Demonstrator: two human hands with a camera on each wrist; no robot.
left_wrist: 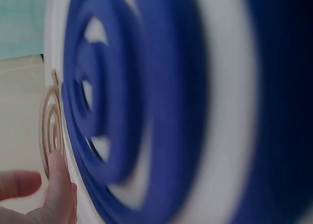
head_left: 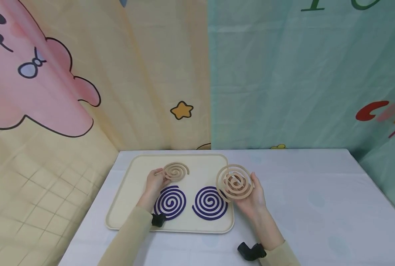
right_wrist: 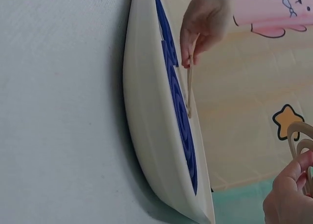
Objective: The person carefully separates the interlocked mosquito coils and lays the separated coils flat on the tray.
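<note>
My left hand [head_left: 153,184] pinches the left edge of a beige mosquito coil [head_left: 175,171] over the back of the cream tray [head_left: 121,203]. In the right wrist view this coil appears edge-on between the left fingers. My right hand [head_left: 254,199] holds more beige coil [head_left: 234,192] raised at the tray's right edge, its rings overlapping near the centre. Two blue-purple mosquito coils lie flat on the tray: a left coil [head_left: 171,203], close by my left wrist, and a right coil [head_left: 210,200], partly covered by the raised beige coil in the head view.
The tray stands on a table with a white cloth [head_left: 310,207], left of its middle. A black wrist mount [head_left: 158,220] on the left arm overlaps the left blue coil. Another black mount [head_left: 251,252] sits on the right wrist. A printed curtain [head_left: 164,74] hangs behind.
</note>
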